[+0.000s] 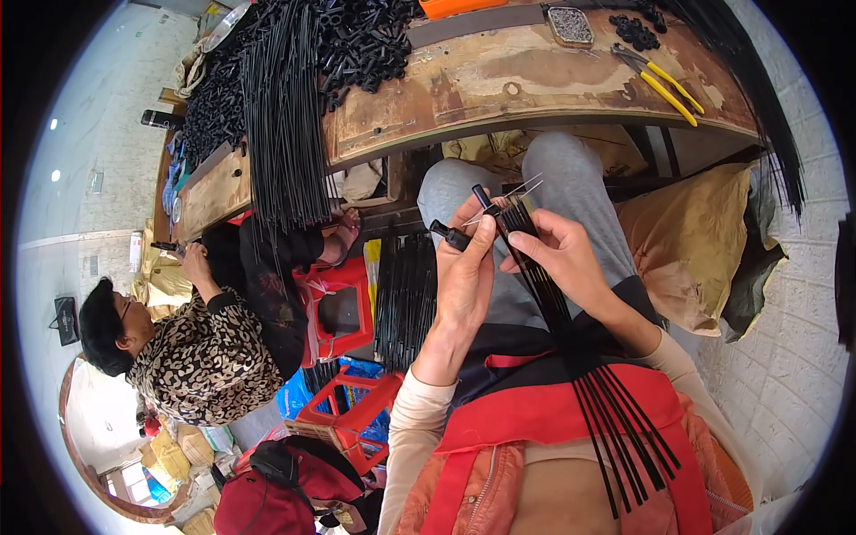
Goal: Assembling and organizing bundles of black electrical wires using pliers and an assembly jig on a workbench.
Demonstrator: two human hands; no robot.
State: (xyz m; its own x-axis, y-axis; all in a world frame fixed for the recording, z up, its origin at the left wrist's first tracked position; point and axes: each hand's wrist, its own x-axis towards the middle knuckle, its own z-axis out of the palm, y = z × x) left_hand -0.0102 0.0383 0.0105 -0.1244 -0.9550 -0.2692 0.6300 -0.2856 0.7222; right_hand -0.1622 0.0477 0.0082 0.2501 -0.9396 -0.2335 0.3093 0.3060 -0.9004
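My left hand [465, 281] is closed, its thumb and fingers pinched round a short black plastic tube with a flanged end [450, 234]. A second slim black piece [481, 195] sticks up by its fingertips. In my right hand [571, 267], closed thumb over fingers, is a bundle of thin black rods [615, 419], which look like umbrella ribs. The bundle slants down across my lap, its lower ends fanned out over my red apron [544, 410]. Bright thin wire ends [526, 185] poke out at its top, between my hands. How the tube and rods meet is hidden by my fingers.
Ahead stands a worn wooden table [499, 76] with yellow-handled pliers [664, 85], a tin of small metal bits [571, 27], a heap of black plastic parts [366, 45] and hanging black rods [285, 116]. At left a co-worker [205, 357] sits near red stools [343, 343].
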